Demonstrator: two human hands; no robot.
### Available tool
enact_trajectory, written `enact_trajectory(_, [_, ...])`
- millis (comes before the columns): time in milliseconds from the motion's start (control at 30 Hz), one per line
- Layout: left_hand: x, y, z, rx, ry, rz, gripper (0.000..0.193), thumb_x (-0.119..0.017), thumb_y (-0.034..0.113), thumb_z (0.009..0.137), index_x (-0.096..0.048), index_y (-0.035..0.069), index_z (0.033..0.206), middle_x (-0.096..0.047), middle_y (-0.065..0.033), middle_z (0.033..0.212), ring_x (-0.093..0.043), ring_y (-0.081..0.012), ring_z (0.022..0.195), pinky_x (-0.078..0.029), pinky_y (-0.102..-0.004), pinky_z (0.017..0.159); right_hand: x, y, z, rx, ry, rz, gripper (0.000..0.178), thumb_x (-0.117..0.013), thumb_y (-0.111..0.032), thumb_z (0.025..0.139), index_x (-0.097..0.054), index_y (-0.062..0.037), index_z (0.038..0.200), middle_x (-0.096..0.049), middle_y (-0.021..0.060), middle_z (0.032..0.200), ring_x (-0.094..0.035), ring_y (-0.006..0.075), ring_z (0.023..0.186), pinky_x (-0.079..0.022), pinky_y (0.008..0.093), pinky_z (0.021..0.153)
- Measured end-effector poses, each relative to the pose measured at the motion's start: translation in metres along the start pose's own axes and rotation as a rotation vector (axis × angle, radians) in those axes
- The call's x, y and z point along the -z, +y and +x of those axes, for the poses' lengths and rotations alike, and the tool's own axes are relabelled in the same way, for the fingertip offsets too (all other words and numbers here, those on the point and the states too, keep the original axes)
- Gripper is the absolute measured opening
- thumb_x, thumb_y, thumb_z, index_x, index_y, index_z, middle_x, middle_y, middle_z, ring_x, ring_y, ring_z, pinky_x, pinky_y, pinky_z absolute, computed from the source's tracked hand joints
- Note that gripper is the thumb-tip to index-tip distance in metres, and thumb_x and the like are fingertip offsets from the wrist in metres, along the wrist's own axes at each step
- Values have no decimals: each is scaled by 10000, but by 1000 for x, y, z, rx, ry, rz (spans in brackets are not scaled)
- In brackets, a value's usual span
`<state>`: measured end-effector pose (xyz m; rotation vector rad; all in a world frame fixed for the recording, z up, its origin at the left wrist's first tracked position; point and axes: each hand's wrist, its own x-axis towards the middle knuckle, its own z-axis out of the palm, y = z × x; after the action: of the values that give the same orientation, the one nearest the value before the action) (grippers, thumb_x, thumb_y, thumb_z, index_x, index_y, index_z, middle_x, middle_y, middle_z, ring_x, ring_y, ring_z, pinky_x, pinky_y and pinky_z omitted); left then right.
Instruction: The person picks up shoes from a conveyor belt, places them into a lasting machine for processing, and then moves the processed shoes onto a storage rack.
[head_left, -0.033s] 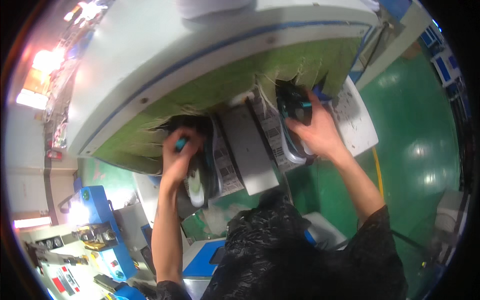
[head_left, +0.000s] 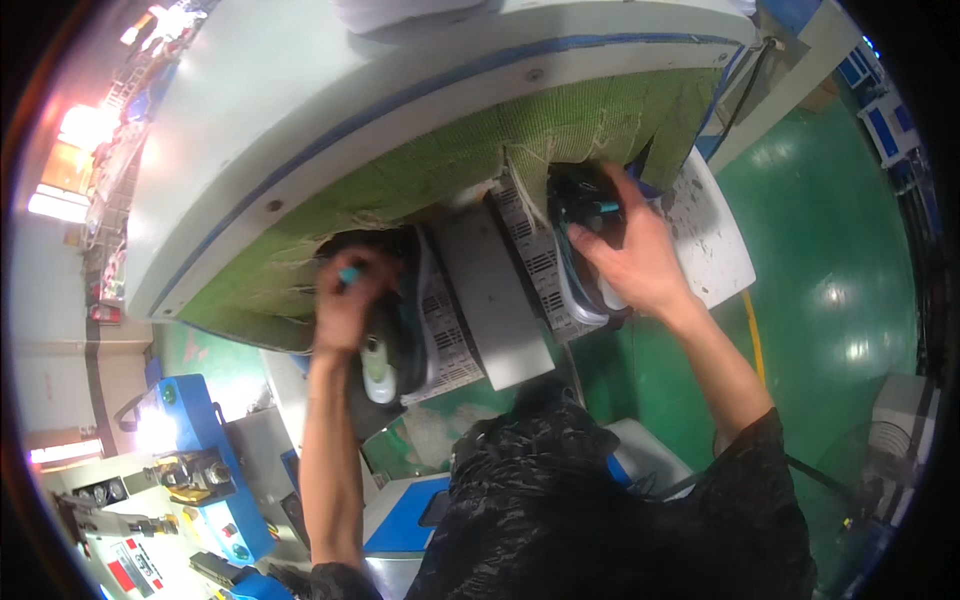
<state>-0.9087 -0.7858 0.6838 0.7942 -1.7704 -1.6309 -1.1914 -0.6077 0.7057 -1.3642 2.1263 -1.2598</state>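
Two dark shoes with pale soles lie side by side, their far ends under a frayed green mesh curtain (head_left: 450, 160). Over the left shoe (head_left: 412, 335) is my left hand (head_left: 342, 305), blurred, its fingers curled round a small teal part at the shoe's far end. A pale green and white piece (head_left: 377, 368) shows at the near end of that shoe. My right hand (head_left: 640, 255) grips the right shoe (head_left: 572, 265), thumb on the near side and fingers over the far right side. Another teal bit shows beside those fingers. The curtain's shadow hides the far ends.
Above the curtain curves a large white machine housing (head_left: 300, 120). Printed paper (head_left: 450, 345) lines the strips under the shoes, with a grey-white slab (head_left: 495, 300) between them. A white panel (head_left: 710, 235) stands at right, above green floor. Blue machinery (head_left: 190, 410) stands at lower left.
My left hand has shifted slightly up and left with the teal part. The left shoe's near end sits a little higher in view. My right hand has barely moved on its shoe.
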Motion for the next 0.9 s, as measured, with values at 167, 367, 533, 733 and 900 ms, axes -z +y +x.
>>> enact_trajectory(167, [-78, 52, -32, -18, 195, 332, 607, -647, 140, 832, -388, -14, 1358, -504, -158, 1259, -491, -224, 1130, -368, -329, 992, 69, 27, 31, 246, -20, -188, 254, -657, -171, 857, -668, -34, 1071, -663, 206, 988, -672, 303, 819, -518, 329, 717])
enact_trajectory(367, [-96, 24, -217, 64, 486, 24, 308, -608, 29, 798, -577, -59, 1091, -606, -188, 1154, -569, -265, 1110, -414, -388, 986, 53, 8, 71, 59, -118, -264, 240, -605, -192, 905, -665, -7, 1047, -676, 207, 919, -646, 234, 766, -488, 310, 722])
enact_trajectory(533, [-109, -9, -355, 227, 908, 204, 222, -640, 72, 836, -658, 36, 1053, -683, -114, 1033, -653, -221, 979, -496, -317, 870, -21, -26, -22, 508, 446, -391, 255, -521, -112, 936, -615, 3, 1143, -611, 147, 1194, -597, 236, 1039, -466, 332, 910])
enact_trajectory(733, [-221, -141, -561, 552, 1776, 295, 207, -573, 136, 895, -637, 16, 1051, -667, -165, 971, -648, -278, 904, -497, -358, 833, -194, -210, -316, 981, -1333, 333, 213, -533, -13, 865, -629, -10, 1055, -676, 148, 979, -649, 256, 857, -497, 337, 824])
enact_trajectory(900, [-406, -198, -651, 1279, 2815, 388, 146, -532, 70, 845, -604, 8, 955, -604, -186, 947, -569, -368, 932, -441, -437, 847, -257, -285, -520, 1568, -2013, 5, 305, -617, -99, 856, -602, 23, 1135, -680, 141, 1020, -658, 275, 951, -504, 355, 871])
